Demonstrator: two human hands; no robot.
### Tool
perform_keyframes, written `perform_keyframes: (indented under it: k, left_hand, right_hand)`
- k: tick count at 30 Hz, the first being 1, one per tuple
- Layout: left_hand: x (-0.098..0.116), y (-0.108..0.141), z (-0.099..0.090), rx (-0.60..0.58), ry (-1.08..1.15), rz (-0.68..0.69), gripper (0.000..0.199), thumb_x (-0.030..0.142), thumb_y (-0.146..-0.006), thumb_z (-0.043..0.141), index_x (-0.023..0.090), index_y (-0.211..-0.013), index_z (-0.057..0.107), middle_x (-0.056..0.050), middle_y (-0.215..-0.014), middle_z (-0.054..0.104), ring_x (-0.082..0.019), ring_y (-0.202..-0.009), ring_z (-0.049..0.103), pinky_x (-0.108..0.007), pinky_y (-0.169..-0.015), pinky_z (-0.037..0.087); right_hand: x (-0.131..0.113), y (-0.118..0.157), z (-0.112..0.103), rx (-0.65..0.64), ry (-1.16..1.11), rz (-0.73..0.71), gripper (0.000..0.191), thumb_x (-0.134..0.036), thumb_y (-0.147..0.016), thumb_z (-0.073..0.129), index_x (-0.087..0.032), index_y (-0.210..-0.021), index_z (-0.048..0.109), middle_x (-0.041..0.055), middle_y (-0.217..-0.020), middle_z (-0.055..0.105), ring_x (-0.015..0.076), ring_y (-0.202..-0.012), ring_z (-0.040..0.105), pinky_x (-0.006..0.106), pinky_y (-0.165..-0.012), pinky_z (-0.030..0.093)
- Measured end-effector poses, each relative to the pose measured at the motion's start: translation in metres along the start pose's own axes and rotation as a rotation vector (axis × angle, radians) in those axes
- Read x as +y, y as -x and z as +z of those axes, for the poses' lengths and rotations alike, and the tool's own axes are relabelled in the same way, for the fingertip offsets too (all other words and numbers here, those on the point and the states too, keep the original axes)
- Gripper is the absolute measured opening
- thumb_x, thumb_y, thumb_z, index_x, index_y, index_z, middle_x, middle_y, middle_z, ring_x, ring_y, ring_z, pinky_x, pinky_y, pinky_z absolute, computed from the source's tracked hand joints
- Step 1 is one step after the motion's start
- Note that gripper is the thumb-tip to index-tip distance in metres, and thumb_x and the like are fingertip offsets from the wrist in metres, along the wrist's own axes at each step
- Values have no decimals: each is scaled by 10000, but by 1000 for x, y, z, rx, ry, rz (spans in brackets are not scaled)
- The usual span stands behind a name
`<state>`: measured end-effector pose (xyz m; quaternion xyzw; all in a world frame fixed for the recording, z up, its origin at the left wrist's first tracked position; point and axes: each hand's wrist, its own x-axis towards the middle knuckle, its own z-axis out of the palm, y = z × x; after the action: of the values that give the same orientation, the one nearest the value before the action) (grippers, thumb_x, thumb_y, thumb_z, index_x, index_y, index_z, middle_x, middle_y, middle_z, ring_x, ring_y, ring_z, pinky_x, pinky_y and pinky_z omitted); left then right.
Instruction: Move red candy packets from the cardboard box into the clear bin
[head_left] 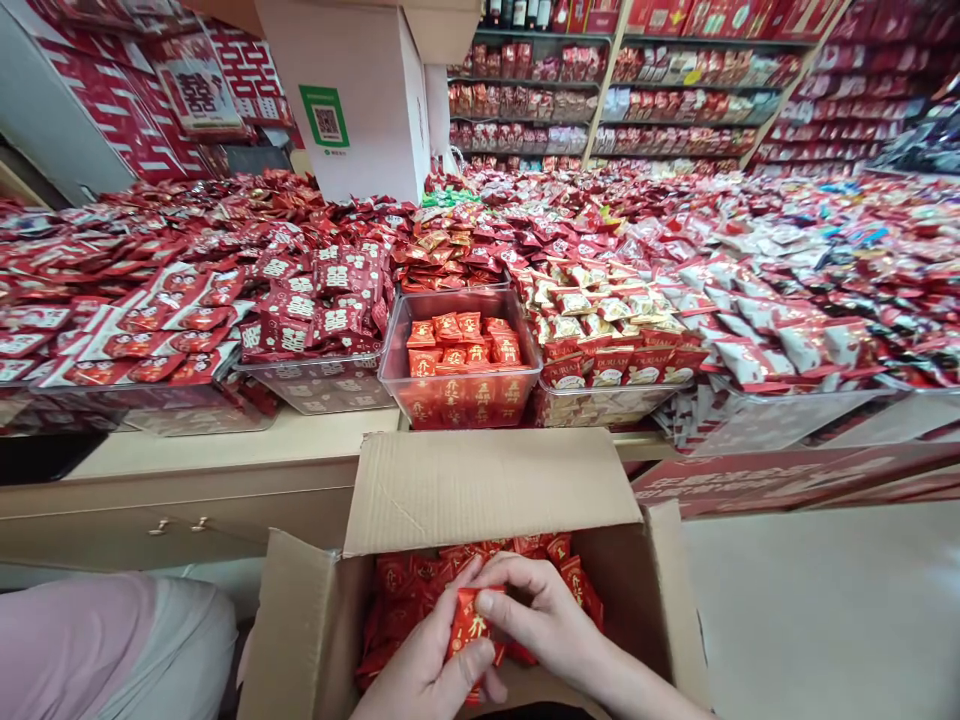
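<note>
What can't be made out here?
In the head view:
Full print on the glossy red rectangular packet: covered by the left hand and right hand.
Most of the open brown cardboard box's floor: under heaped red packets and both hands.
Person in pink and grey: cut off by left edge.
Writing below the square green-framed code: too small.

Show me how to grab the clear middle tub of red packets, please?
I'd probably grip the clear tub by its front rim, coming from the near side over the box flap: its walls narrow downward, and full tubs crowd left and right.
</note>
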<state>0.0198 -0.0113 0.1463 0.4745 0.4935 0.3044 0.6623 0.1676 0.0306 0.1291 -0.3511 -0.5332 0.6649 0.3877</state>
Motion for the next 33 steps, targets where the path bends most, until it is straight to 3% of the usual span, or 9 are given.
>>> perform_keyframes:
  k: [5, 9, 12, 14, 17, 20, 23, 26, 33]
  left_hand:
    - [-1, 4, -2, -76, -15, 34, 604, 440, -743, 493, 184, -1273, 357, -39, -619, 668, -195, -577, 620, -292, -587, 442]
    - [4, 10, -5, 3, 18, 95, 635, 438, -715, 534, 211, -1279, 353, -28, -618, 668, -182, -529, 614, -272, -526, 449]
    - [14, 17, -21, 100, -98, 173, 547, 392, -745, 512, 256, -1259, 383, -16, -640, 679, -181, -585, 629, -285, -595, 488]
    - [19, 19, -40, 199, -214, 211, 464, 356, -770, 485, 279, -1224, 424, -28, -767, 692, -174, -666, 635, -288, -674, 498]
    - [18, 12, -74, 502, -350, 333, 427, 329, -768, 497, 270, -1187, 439, -52, -1004, 640, -167, -801, 621, -295, -765, 486]
    - [11, -4, -99, 693, -365, 424, 424, 342, -777, 480, 224, -1179, 415, -67, -986, 624, -162, -833, 606, -318, -787, 482]
    - [2, -18, -110, 786, -332, 446, 411, 369, -777, 467, 192, -1146, 437, -71, -921, 638, -150, -750, 618, -303, -724, 509]
    - [-7, -23, -113, 849, -354, 457, 418, 393, -753, 491, 201, -1124, 471, -61, -900, 655, -160, -717, 632, -292, -680, 523]
    - [-13, -20, -112, 887, -297, 488, 425, 414, -719, 533, 206, -1089, 508, -57, -855, 674, -172, -696, 641, -272, -618, 538]
  right_hand:
    - [-11, 0, 3, -82, -196, 100, 173, -310, -693, 627, -147, -639, 614, 7, -694, 580, 64, -554, 486, 180, -499, 375]
    - [-26, -2, 10, -99, -217, 155, 212, -338, -674, 639, -135, -623, 606, 8, -654, 577, 53, -508, 457, 177, -466, 356]
    - [-56, -15, 5, -88, 93, -32, 199, -323, -710, 602, -137, -643, 630, 3, -576, 554, 64, -509, 454, 188, -483, 371]
    - [-85, -35, -2, -6, 318, -203, 198, -319, -736, 569, -142, -675, 636, 0, -555, 548, 69, -491, 453, 188, -462, 370]
    - [-130, -78, -14, 195, 564, -491, 181, -307, -743, 556, -148, -757, 642, 10, -610, 588, 82, -520, 495, 199, -489, 398]
    - [-159, -126, -17, 282, 729, -688, 183, -276, -759, 535, -153, -838, 645, 28, -720, 638, 96, -604, 543, 213, -568, 422]
    - [-167, -165, -13, 238, 949, -771, 168, -248, -766, 530, -166, -841, 655, 25, -765, 658, 104, -659, 555, 222, -641, 414]
    - [-163, -190, -5, 144, 1129, -726, 141, -228, -751, 549, -168, -798, 668, 23, -760, 666, 119, -691, 559, 228, -669, 395]
    - [-151, -216, 5, -159, 1255, -313, 156, -207, -742, 533, -147, -818, 655, 30, -772, 651, 122, -689, 566, 199, -591, 379]
